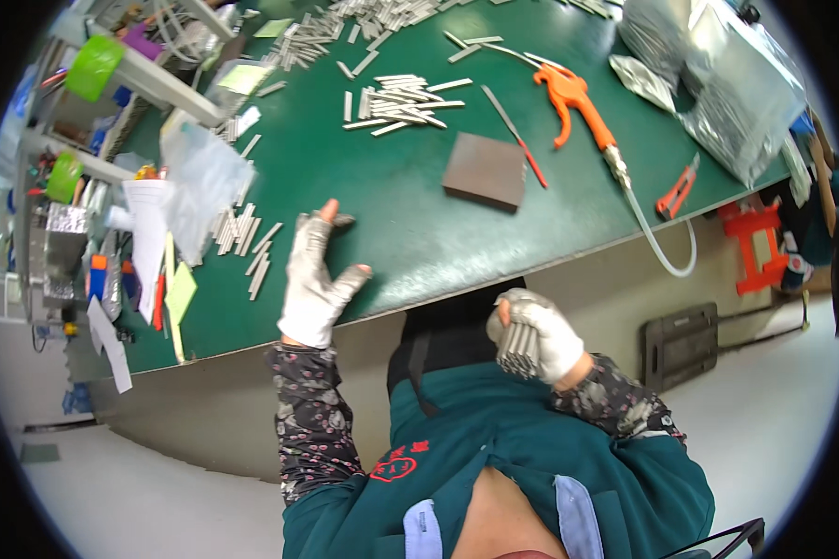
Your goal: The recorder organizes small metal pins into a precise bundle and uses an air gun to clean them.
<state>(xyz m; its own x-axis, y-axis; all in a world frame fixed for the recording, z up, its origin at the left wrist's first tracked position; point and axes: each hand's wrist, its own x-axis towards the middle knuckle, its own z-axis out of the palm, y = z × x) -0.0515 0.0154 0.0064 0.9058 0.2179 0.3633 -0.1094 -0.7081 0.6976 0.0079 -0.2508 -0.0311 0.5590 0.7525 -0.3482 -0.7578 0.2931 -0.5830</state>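
Note:
In a white fingertip-less glove, my left hand (319, 275) rests near the table's front edge, fingers spread and nothing in them. Just left of it lie several short grey metal bars (242, 233). My right hand (539, 337), gloved the same way, is in front of the table edge, near my body. Its fingers wrap round a bundle of metal bars (520, 350), whose ends point toward me. On the green table (382, 224), a loose pile of like bars (403, 102) lies farther off, and a dark brown rectangular block (485, 171) sits to its right.
Right of the block are a thin red-handled tool (529, 154), an orange air gun (573, 102) with a hose, and orange-handled cutters (679, 189). Plastic bags (718, 93) fill the far right corner. Papers (147, 233) and a clear bag (200, 177) crowd the left side.

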